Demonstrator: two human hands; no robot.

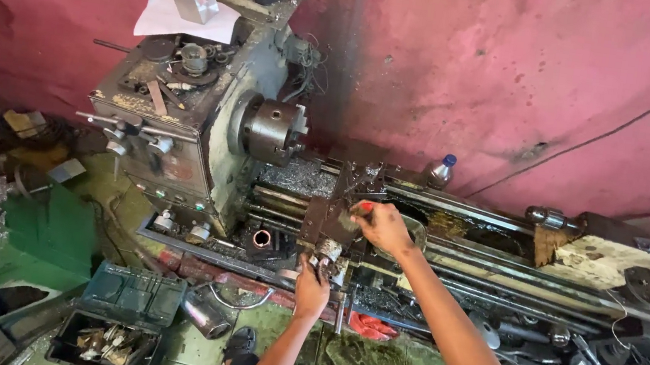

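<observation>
An old grey metal lathe [205,142] stands against a pink wall, its chuck [273,130] facing right with nothing in it. My left hand [312,288] grips a handwheel [320,261] on the front of the lathe carriage. My right hand [380,225] rests on top of the carriage [333,213], fingers closed around a small red-tipped tool or handle [362,207] at the tool post. What exactly the right hand holds is partly hidden by its fingers.
The tailstock [625,255] sits at the bed's right end. A plastic bottle [440,173] stands behind the bed. A sheet of paper [175,19] and loose parts lie on the headstock. An open toolbox [113,330], a metal cup [205,313] and a red rag [370,326] sit below.
</observation>
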